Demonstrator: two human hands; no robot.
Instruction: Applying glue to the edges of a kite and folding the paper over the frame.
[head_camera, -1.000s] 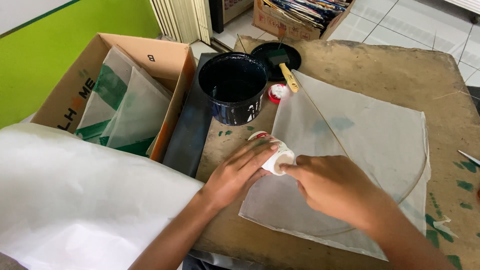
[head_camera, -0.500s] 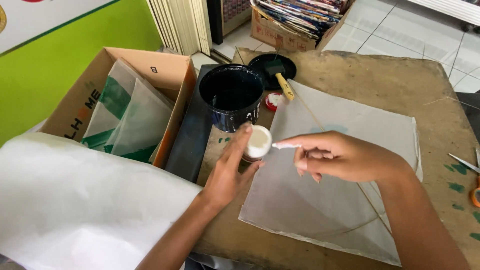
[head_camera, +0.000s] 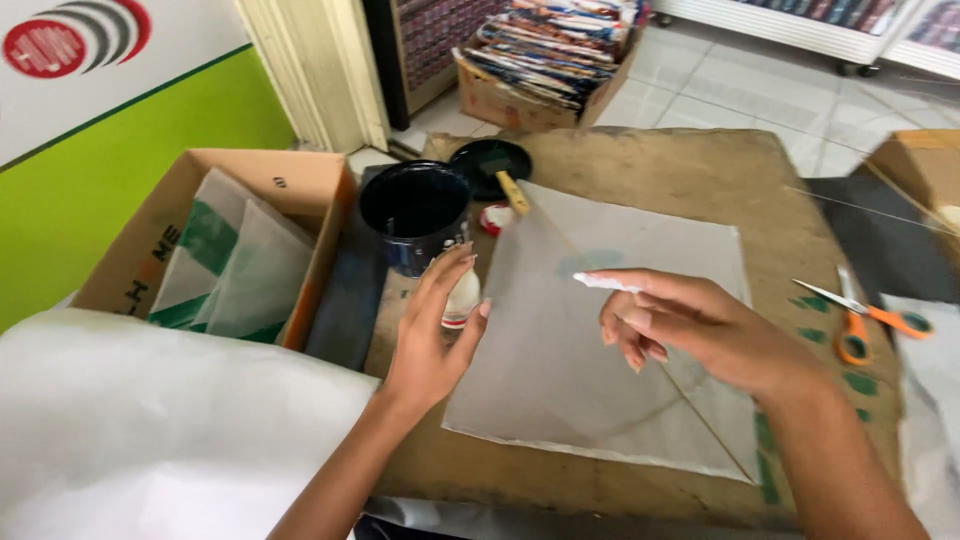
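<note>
My left hand (head_camera: 432, 335) is wrapped around a small white glue pot (head_camera: 462, 298) standing on the wooden table just left of a translucent white paper sheet (head_camera: 560, 370). Thin sticks run across that sheet like a kite frame. My right hand (head_camera: 690, 330) hovers over the middle of the sheet, index finger stretched left with white glue on its tip, the other fingers curled. A black paint can (head_camera: 415, 215) stands just beyond the glue pot, with its black lid (head_camera: 490, 160) and a wooden-handled brush (head_camera: 513, 192) behind it.
An open cardboard box (head_camera: 225, 255) of folded white and green paper sits at the left. A large white sheet (head_camera: 150, 430) covers the near left. Orange-handled scissors (head_camera: 860, 315) lie at the right. The bare wooden table (head_camera: 680, 180) shows beyond the sheet. A box of magazines (head_camera: 545, 60) stands on the floor.
My hands were together over the glue pot. The right hand has pulled away to the right with glue on its fingertip, while the left hand stays on the pot.
</note>
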